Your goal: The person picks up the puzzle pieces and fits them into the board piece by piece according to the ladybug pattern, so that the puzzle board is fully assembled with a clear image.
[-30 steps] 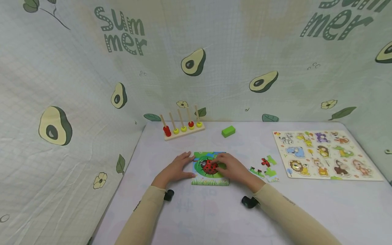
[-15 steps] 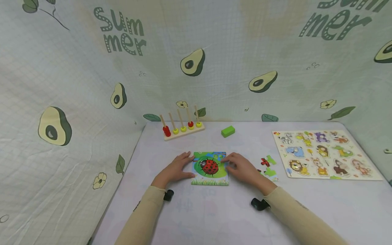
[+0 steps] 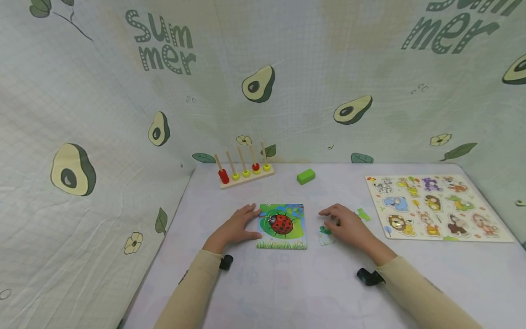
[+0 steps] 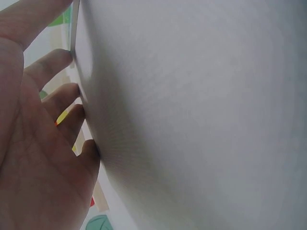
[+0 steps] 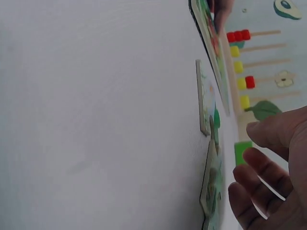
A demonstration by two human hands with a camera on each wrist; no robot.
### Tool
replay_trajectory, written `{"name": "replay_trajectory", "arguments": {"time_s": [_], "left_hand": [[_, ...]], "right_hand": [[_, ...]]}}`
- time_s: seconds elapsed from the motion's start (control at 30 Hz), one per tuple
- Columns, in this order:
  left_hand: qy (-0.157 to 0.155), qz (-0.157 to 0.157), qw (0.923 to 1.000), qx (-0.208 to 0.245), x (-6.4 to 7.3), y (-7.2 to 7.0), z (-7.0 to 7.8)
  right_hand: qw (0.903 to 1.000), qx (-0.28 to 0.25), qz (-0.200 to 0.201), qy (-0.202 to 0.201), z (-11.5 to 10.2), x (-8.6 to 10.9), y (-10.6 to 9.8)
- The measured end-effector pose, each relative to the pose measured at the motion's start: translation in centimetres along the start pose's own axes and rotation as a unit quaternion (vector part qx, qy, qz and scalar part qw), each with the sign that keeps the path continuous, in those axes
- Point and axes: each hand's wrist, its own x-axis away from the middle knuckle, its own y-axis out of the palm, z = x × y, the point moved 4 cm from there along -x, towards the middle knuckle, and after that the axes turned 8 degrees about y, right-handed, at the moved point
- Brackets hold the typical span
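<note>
A square ladybug jigsaw puzzle (image 3: 282, 226) lies flat in the middle of the table in the head view. My left hand (image 3: 236, 226) rests at its left edge, fingers spread and thumb touching the side. Right of the puzzle, my right hand (image 3: 349, 226) hovers over loose jigsaw pieces, its fingers loosely bent. One white-and-green piece (image 3: 326, 237) shows by its thumb, and a green piece (image 3: 363, 214) pokes out beyond the knuckles. Other pieces are hidden under the hand. In the right wrist view the fingers (image 5: 256, 177) stand apart from the pieces (image 5: 211, 187).
At the back left stands a bead counting rack (image 3: 246, 177) with upright pegs. A green block (image 3: 306, 176) sits to its right. An animal picture board (image 3: 439, 208) covers the right side of the table. A patterned cloth (image 3: 304, 128) hangs behind.
My right hand has left the puzzle and moved right, over the loose pieces. A white-and-green piece now lies nearer the puzzle. My left hand has stayed in place.
</note>
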Motion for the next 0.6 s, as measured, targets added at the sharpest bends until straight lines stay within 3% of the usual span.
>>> {"name": "replay_trajectory", "arguments": {"time_s": [0.6], "left_hand": [[-0.003, 0.000, 1.0000, 0.005, 0.1, 0.0, 0.1]], "right_hand": [[0.9972, 0.046, 0.043, 0.040, 4.8, 2.0, -4.3]]}}
